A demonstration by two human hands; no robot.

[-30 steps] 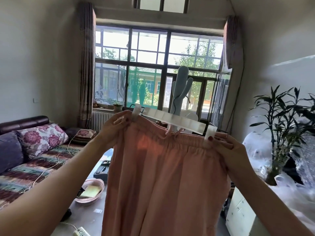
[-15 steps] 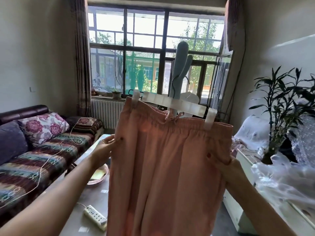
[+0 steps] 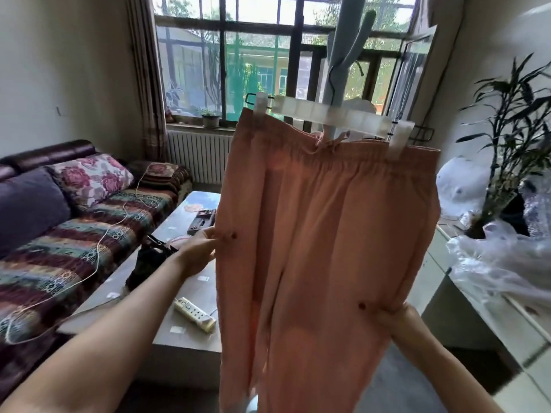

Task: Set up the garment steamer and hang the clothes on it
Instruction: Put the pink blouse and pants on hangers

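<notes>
sofa (image 3: 74,234): far left of my left fingers, striped cover, floral cushion on it, white cord trailing across the seat.
trousers (image 3: 322,234): pink, hanging full length between my two hands, waistband up top, legs run out of the bottom of view.
tabletop (image 3: 185,338): below and behind my left fingers, partly hidden by the trousers.
steamer pole (image 3: 343,55): pale blue, upright behind the waistband, well above both hands; base hidden behind the fabric.
plant (image 3: 512,138): right of my right fingers, beside crumpled clear plastic.
hanger (image 3: 331,116): white clip bar, tilted down to the right, one clip biting each end of the waistband; hook not visible.
left hand (image 3: 199,251): fingers pinch the left side seam at about hip level, thumb on the front face of the fabric.
right hand (image 3: 399,318): fingers pinch the right edge lower down, thumb in front, other fingers hidden behind the fabric.
power strip (image 3: 195,314): on the tabletop, below my left fingers, just left of the trousers.
</notes>
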